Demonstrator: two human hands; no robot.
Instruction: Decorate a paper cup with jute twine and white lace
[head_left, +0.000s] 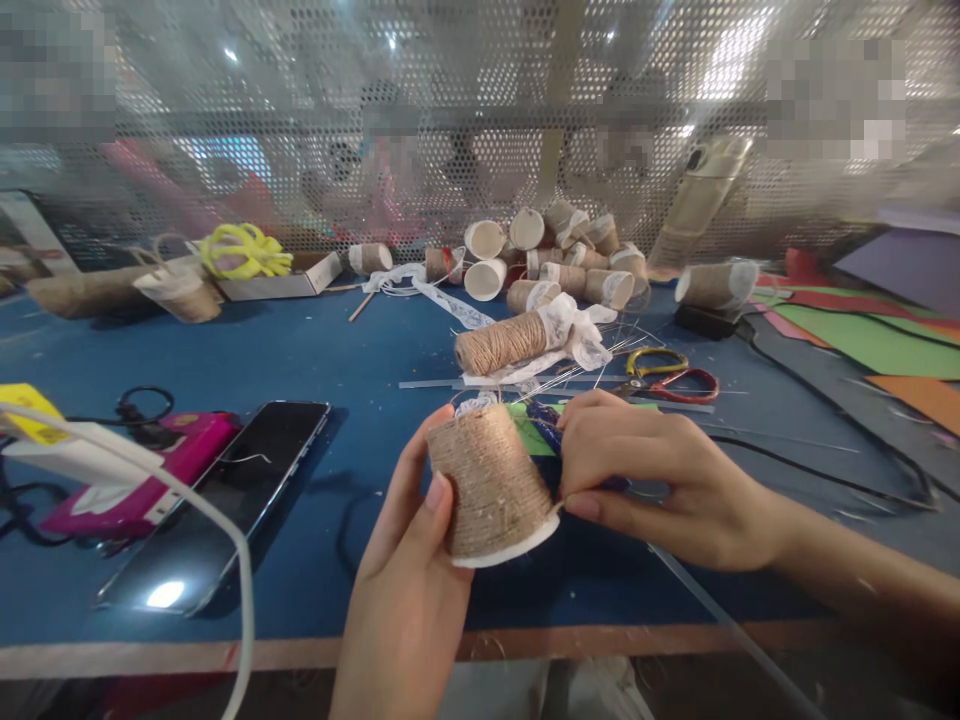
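My left hand [412, 545] is wrapped round a paper cup [495, 490] covered in coils of brown twine, held tilted above the blue table. A white band shows at the cup's lower edge. Close to that edge, my right hand [652, 480] pinches the end of the twine [557, 508] between thumb and fingers. Behind the right hand lies a dark blue glittery tool [546, 425], partly hidden, over a green piece of paper [531, 432]. A spool of twine [502, 343] rests farther back, with white lace ribbon [581, 330] bunched at its right end.
Scissors [667, 375] with yellow and red handles lie right of the spool. Several twine-wrapped cups [570, 275] are piled against the perforated metal screen [465, 100]. A phone [247, 480] and a pink power strip [180, 470] with cables occupy the left. Coloured sheets [862, 335] lie right.
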